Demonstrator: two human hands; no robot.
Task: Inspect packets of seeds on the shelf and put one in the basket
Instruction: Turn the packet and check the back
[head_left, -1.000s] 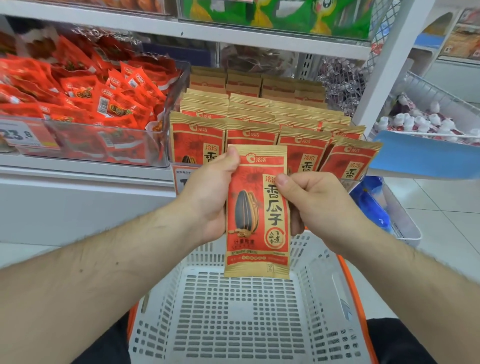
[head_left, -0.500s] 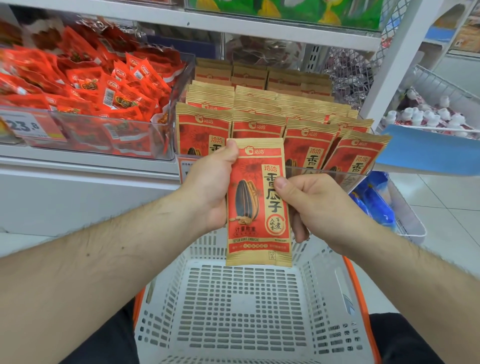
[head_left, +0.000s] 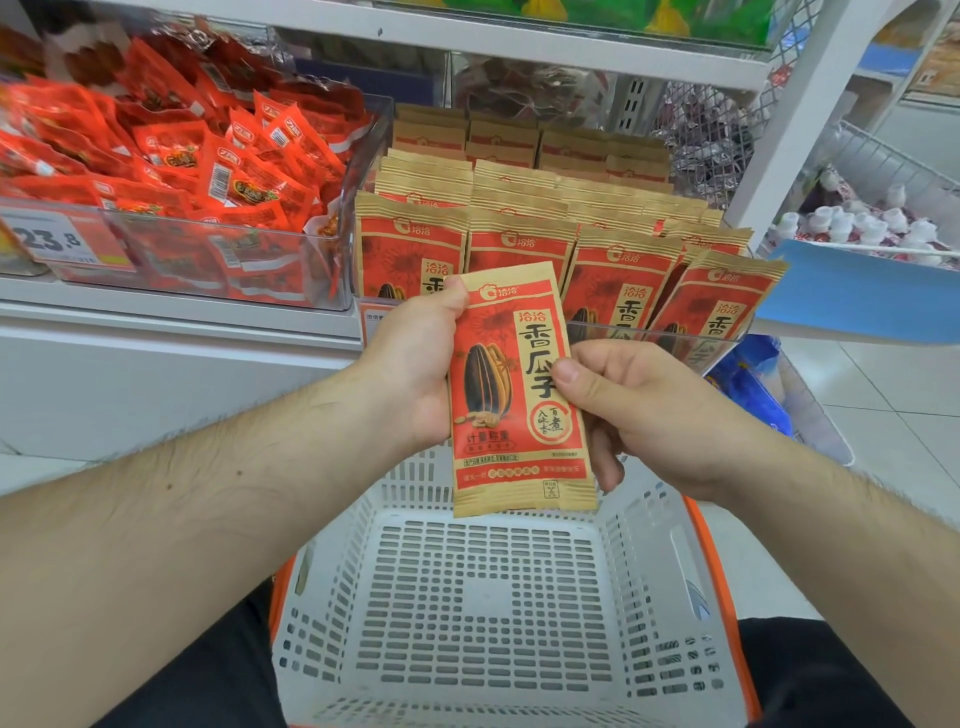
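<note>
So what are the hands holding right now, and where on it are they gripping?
One seed packet, over the basket. The left hand grips its upper left edge; the right hand pinches its right edge, around mid-height.

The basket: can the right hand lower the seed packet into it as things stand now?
Probably yes. The basket sits open directly under the seed packet, which the right hand and left hand both hold; nothing lies between.
</note>
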